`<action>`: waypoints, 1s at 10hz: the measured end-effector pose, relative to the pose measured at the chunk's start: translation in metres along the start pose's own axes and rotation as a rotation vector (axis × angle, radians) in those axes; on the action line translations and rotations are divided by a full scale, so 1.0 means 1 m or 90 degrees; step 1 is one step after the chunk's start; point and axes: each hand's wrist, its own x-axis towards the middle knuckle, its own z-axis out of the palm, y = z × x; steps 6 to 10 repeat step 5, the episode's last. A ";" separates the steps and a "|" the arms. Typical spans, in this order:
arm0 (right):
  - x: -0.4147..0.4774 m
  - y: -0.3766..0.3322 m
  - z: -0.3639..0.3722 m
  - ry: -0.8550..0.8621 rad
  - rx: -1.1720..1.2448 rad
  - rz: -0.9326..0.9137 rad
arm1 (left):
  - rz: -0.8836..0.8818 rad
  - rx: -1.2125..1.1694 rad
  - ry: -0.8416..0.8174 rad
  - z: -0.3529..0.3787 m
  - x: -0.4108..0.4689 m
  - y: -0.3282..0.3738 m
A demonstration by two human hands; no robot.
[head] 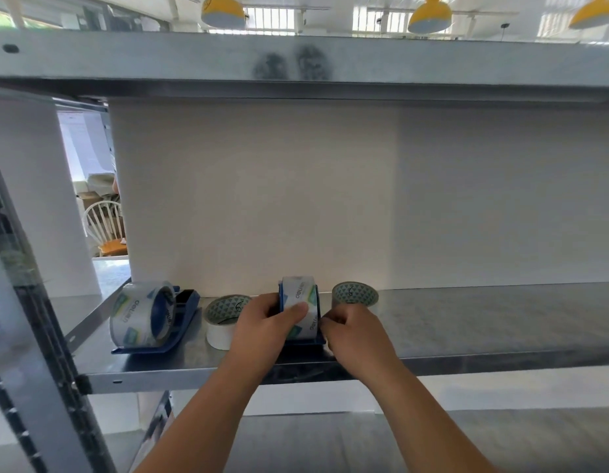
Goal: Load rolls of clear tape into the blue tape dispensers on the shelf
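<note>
Seating a tape roll in the middle dispenser

Left hand [269, 322] grips the tape roll [299, 303]; right hand [354, 332], fingers curled, steadies the dispenser [305, 343]. Press straight down, keeping the base flat on the shelf [467, 322].

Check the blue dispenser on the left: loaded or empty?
Loaded: a clear tape roll sits upright in the left dispenser.

Grey metal shelf [484, 322]. On it, left to right: loaded blue dispenser [180, 322], flat roll [224, 319], second loaded dispenser [301, 310], another flat roll [355, 295] behind.
</note>
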 end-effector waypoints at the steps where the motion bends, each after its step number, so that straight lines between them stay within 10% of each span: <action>1: -0.003 0.003 -0.002 0.035 0.081 0.007 | 0.027 0.045 0.038 0.004 -0.016 0.001; 10: -0.032 -0.004 -0.002 0.186 0.039 -0.200 | 0.077 0.127 0.125 0.006 -0.057 0.006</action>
